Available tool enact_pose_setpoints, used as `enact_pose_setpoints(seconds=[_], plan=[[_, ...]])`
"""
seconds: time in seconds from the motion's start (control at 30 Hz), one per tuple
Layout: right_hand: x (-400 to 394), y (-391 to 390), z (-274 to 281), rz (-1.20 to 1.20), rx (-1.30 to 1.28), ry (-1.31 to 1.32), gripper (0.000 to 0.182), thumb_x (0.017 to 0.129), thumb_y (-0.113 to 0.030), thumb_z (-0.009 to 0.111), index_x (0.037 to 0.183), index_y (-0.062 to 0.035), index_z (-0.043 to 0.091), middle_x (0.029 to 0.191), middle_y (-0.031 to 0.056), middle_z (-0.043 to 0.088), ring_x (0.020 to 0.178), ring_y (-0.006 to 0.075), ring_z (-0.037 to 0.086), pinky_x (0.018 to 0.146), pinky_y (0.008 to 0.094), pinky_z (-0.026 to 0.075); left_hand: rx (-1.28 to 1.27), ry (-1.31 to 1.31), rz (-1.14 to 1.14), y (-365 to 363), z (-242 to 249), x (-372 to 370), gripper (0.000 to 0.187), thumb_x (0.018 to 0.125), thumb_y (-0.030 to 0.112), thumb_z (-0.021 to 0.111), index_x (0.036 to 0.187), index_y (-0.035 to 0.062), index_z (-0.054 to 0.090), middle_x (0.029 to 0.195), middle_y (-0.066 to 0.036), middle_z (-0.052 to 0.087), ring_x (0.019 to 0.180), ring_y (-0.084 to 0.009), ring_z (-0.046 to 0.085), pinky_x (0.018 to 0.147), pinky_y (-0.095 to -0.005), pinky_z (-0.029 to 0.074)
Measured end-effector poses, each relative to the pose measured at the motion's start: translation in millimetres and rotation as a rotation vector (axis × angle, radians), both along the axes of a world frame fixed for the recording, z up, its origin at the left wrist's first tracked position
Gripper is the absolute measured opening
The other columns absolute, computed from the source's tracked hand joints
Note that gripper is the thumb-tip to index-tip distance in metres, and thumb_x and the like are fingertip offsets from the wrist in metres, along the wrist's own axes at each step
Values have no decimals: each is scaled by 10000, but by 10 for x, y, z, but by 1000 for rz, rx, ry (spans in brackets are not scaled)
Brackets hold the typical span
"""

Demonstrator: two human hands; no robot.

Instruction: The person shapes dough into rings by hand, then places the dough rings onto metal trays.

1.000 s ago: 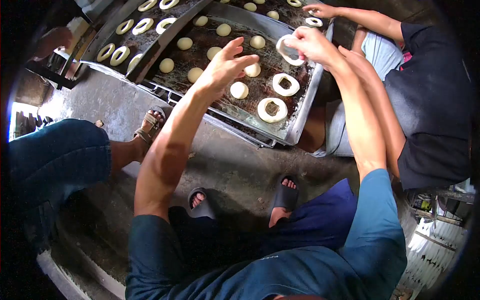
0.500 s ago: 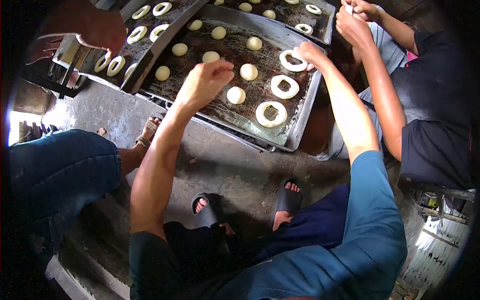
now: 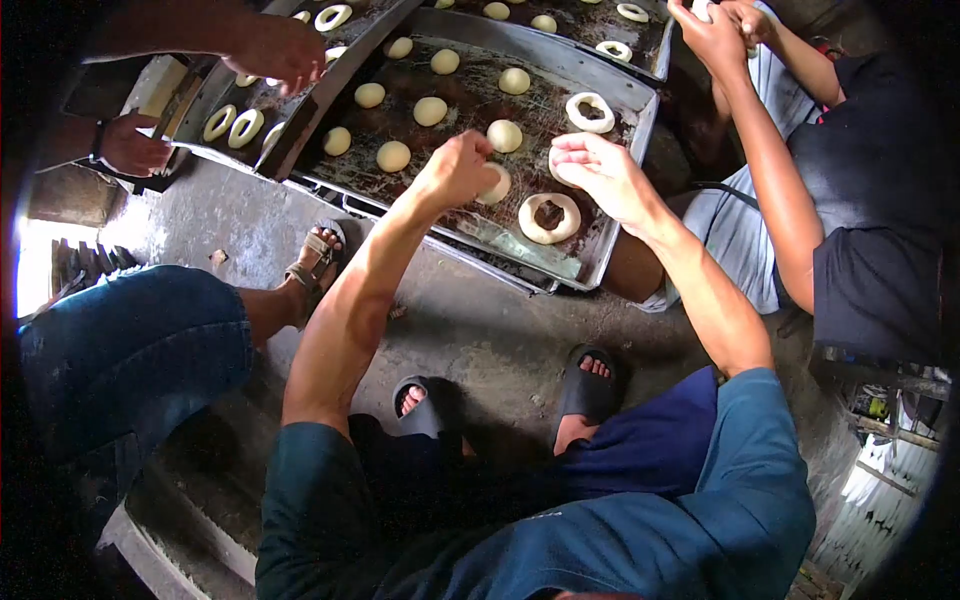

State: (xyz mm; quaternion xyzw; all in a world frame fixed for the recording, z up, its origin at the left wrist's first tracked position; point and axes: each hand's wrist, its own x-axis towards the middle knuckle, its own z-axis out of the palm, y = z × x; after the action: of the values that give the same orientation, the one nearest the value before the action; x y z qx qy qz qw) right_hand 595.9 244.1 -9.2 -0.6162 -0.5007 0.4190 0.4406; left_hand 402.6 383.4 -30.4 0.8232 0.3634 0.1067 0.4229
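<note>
My left hand [image 3: 455, 175] is curled at the front of the baking tray, its fingers closed at a pale dough ball [image 3: 495, 185] that shows partly beyond them. To its right, my right hand [image 3: 608, 182] is stretched out flat, fingers together and pointing left, over a dough ring [image 3: 556, 168] that it mostly covers. Nearer the tray's front lies another dough ring [image 3: 549, 218], and behind is a third dough ring [image 3: 590, 112]. Several round dough balls [image 3: 430, 111] sit in rows on the left and middle of the dark metal tray [image 3: 480, 232].
More trays with dough rings stand at the left [image 3: 245, 128] and at the back [image 3: 613, 50]. A co-worker's hands [image 3: 280, 52] reach in from the left. Another person's hands [image 3: 715, 35] at the right hold a small white piece. The concrete floor [image 3: 450, 320] lies below.
My left hand has moved right and down to the front dough ball. My right hand has come from the far ring towards me, over the middle ring. The left co-worker's hands have shifted.
</note>
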Motion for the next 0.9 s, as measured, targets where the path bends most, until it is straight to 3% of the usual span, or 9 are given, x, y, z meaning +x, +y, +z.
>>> enact_pose_setpoints(seconds=[0.07, 0.17, 0.2, 0.53, 0.67, 0.73, 0.8, 0.83, 0.9], plan=[[-175, 52, 45, 26, -78, 243, 438, 895, -97, 561, 1298, 12, 427, 1108, 120, 573, 967, 148, 574, 863, 277, 484, -461, -408, 104, -99, 144, 15, 394, 790, 132, 652, 1123, -60, 564, 945, -117, 627, 818, -153, 596, 686, -257, 492], [-343, 183, 146, -12, 101, 374, 473, 896, -54, 527, 1341, 6, 377, 1104, 125, 570, 947, 146, 594, 753, 246, 519, -517, -603, 74, -183, 430, 57, 343, 854, 130, 635, 1130, -61, 564, 962, -102, 625, 837, -128, 598, 707, -222, 501], [-361, 216, 221, -50, 201, 386, 537, 845, -22, 574, 1342, 24, 375, 1011, 177, 605, 821, 173, 621, 747, 264, 545, -491, -661, 40, -199, 485, 68, 340, 855, 153, 649, 1127, -38, 574, 967, -95, 627, 845, -122, 599, 725, -227, 513], [-449, 50, 765, -102, 299, 297, 437, 799, 31, 555, 1227, 3, 471, 916, 118, 627, 820, 152, 632, 743, 253, 546, -235, -593, 57, -456, 932, 171, 503, 782, 67, 625, 1235, -37, 433, 911, -102, 611, 844, -140, 585, 785, -228, 467], [-230, 192, 860, -201, 389, 54, 388, 711, 2, 621, 1090, -6, 536, 782, 55, 608, 658, 99, 580, 543, 223, 481, -429, -736, 44, -768, 946, 275, 583, 725, 68, 638, 1243, -44, 395, 945, -109, 572, 774, -148, 560, 691, -246, 470], [-277, 200, 806, -272, 497, -274, 261, 775, -76, 581, 1026, -6, 559, 706, 53, 527, 614, 155, 543, 547, 283, 468, -463, -783, 27, -737, 974, 255, 638, 717, 2, 593, 1311, -17, 363, 928, -118, 587, 791, -148, 572, 700, -247, 474], [-230, 161, 533, -149, 597, -615, 221, 810, -119, 543, 1003, -15, 571, 793, 99, 571, 685, 196, 571, 630, 315, 475, -519, -1011, 71, -576, 1124, 158, 706, 707, -51, 545, 1373, 12, 320, 903, -136, 606, 804, -156, 590, 683, -261, 490], [-343, 19, 547, -92, 389, -443, 210, 833, -133, 519, 997, -15, 576, 917, 138, 612, 774, 211, 598, 711, 320, 474, -591, -1040, 89, -587, 1228, 66, 729, 718, -71, 503, 1406, 21, 279, 892, -146, 619, 804, -166, 603, 676, -268, 500], [-307, 51, 585, -60, 387, -93, 187, 856, -92, 471, 955, -9, 606, 880, 119, 631, 759, 177, 605, 729, 293, 477, -761, -1099, -7, -583, 1104, -3, 579, 768, 10, 544, 1324, 1, 381, 886, -121, 633, 786, -154, 608, 720, -268, 481]])
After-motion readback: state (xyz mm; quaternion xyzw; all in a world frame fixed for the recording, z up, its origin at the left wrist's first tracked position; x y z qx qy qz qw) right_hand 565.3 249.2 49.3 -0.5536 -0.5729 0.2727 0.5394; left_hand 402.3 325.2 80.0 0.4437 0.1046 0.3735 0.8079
